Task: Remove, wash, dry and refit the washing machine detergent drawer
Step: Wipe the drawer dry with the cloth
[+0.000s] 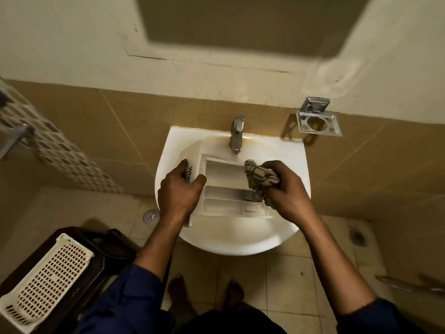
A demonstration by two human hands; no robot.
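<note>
Dark blue sleeves [134, 292], pushed up, are seen nearside of the sink [240, 247], left hand [180, 189] and right hand [286, 189] are shown bare, bare feet [178, 288] are seen beneath it.

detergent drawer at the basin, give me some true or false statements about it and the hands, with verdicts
1. The detergent drawer lies in the wash basin. True.
2. The left hand holds a cloth. False: it grips the drawer's front panel, and the right hand holds the checked cloth.
3. Water runs from the tap. False: no stream shows.
4. The checked cloth is over the drawer's compartments. True.
5. The perforated plastic basket sits in the basin. False: it is down at the person's left, outside the basin.
</note>
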